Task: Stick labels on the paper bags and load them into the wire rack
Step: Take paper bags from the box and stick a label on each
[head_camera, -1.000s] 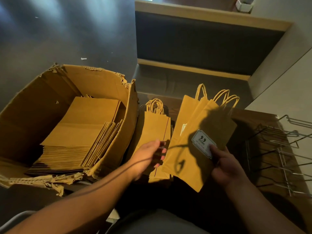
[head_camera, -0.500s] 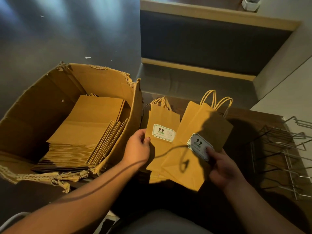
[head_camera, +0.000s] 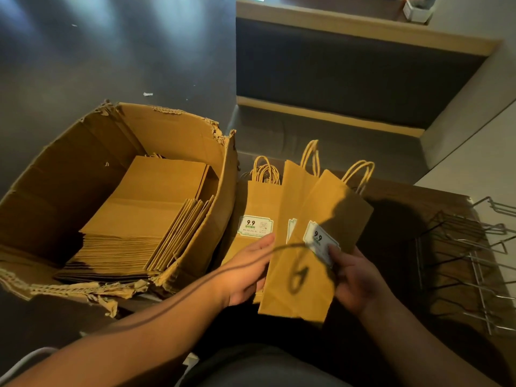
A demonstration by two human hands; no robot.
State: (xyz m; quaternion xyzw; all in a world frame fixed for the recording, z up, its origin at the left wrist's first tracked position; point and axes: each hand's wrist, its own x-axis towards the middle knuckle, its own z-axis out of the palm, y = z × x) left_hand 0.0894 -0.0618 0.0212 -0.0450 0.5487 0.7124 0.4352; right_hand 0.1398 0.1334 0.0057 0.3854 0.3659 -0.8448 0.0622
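Head view, seated at table (head_camera: 396, 208).

Right hand (head_camera: 354, 277): grip clamped on front labelled bag (head_camera: 312, 263), thumb pressed on lower edge of its label (head_camera: 321, 243), fingers curled behind the paper. Bag held off the table, tilted; long axis running from folded bottom near the lap up and away to twisted handles (head_camera: 360, 174) at far end, leaning slightly right.

Left hand (head_camera: 248, 272): fingers nearly straight, laid flat against left edge of the fanned bags, holding nothing closed. A second bag (head_camera: 296, 191) fanned behind the front one, its label mostly hidden. A third labelled bag (head_camera: 257, 208) lying on a small stack on the table just beside the cardboard box (head_camera: 111, 152), label (head_camera: 255, 225) face up.

Box at left: stack of flat unlabelled bags (head_camera: 145, 219) inside.

Key relation: wire rack (head_camera: 469, 255) lying on the table to the right of the held bags, near the right hand, apart from the bag, dark gap of tabletop between. Right hand clearly the nearer one; left hand on the far side of the fan.

Judgement: next move probably a rightward carry of the front bag toward the rack, bag axis needing alignment with a rack slot. Slot direction hard to read in this dim light. Risk: front bag dragging the second one along.
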